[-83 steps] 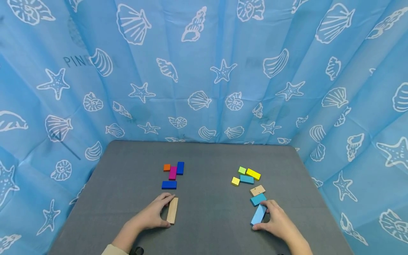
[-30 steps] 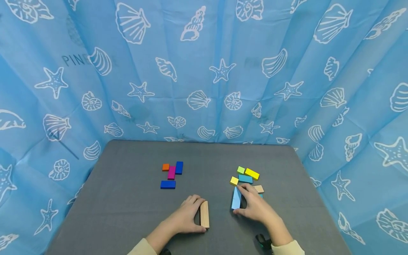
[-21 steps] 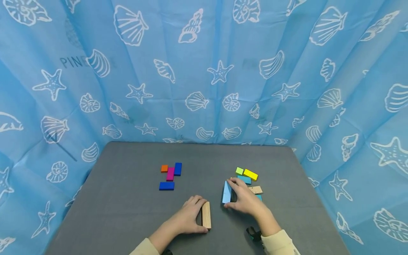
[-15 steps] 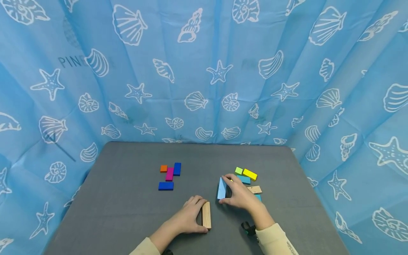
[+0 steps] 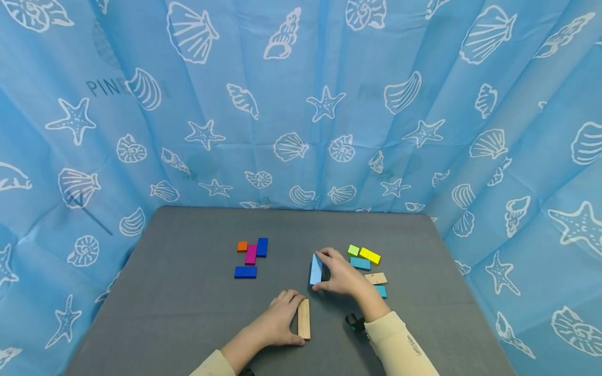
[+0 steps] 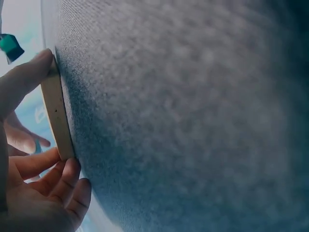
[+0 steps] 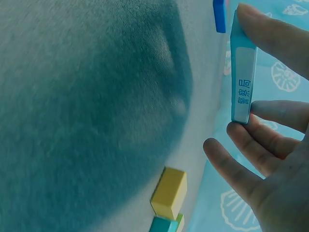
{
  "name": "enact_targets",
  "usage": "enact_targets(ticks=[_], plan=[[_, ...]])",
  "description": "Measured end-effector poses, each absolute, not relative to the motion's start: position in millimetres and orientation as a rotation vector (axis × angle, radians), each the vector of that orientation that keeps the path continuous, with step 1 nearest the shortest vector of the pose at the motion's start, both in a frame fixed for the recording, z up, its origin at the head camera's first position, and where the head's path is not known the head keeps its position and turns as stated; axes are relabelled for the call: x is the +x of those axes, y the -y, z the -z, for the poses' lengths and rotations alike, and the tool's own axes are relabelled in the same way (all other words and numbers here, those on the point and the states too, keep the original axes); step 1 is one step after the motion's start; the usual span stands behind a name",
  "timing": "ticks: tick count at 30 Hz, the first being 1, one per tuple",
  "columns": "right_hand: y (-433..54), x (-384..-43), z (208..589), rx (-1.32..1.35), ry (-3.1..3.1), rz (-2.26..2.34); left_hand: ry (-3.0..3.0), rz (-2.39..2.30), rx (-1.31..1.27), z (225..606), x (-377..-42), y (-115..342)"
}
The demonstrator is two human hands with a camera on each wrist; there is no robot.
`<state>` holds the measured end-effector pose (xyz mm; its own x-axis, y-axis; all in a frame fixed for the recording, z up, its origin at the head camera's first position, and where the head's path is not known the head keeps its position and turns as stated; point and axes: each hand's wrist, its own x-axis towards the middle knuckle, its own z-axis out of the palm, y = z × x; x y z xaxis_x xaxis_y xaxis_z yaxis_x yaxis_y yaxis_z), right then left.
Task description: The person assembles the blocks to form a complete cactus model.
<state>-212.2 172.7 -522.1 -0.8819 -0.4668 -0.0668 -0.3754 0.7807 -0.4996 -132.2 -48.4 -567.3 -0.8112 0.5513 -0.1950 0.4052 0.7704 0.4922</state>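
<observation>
My left hand (image 5: pixel 275 321) pinches a plain wooden block (image 5: pixel 304 319) by its two ends, thumb at the near end and fingers at the far one. That block lies against the table in the left wrist view. Between thumb and fingertips, my right hand (image 5: pixel 343 277) holds a light blue block (image 5: pixel 316 270), farther back and slightly right of the wooden one. Printed characters mark a pale side of the light blue block (image 7: pixel 244 77) in the right wrist view, where it appears raised off the table. The two held blocks do not touch.
On the grey table (image 5: pixel 197 313), an orange cube (image 5: pixel 242 246), a magenta block (image 5: pixel 251 254) and two dark blue blocks (image 5: pixel 245 272) lie left. At right lie a green cube (image 5: pixel 353 250), yellow block (image 5: pixel 370 255), teal block (image 5: pixel 360 263), speckled wooden block (image 5: pixel 376 278) and blue block (image 5: pixel 381 291).
My right hand has carried the light blue block leftward and farther back from the right-hand group. Earlier, my left hand moved the wooden block rightward; over the last second it has stayed nearly still.
</observation>
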Motion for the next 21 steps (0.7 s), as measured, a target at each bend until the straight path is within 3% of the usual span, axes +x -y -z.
enact_targets(ticks=[9,21], plan=[[-163,-218,531,-0.736,-2.718,0.744,-2.633,-0.648,0.57,564,-127,48],[-155,-216,542,-0.774,-2.614,0.719,-2.633,-0.63,0.582,564,-126,49]])
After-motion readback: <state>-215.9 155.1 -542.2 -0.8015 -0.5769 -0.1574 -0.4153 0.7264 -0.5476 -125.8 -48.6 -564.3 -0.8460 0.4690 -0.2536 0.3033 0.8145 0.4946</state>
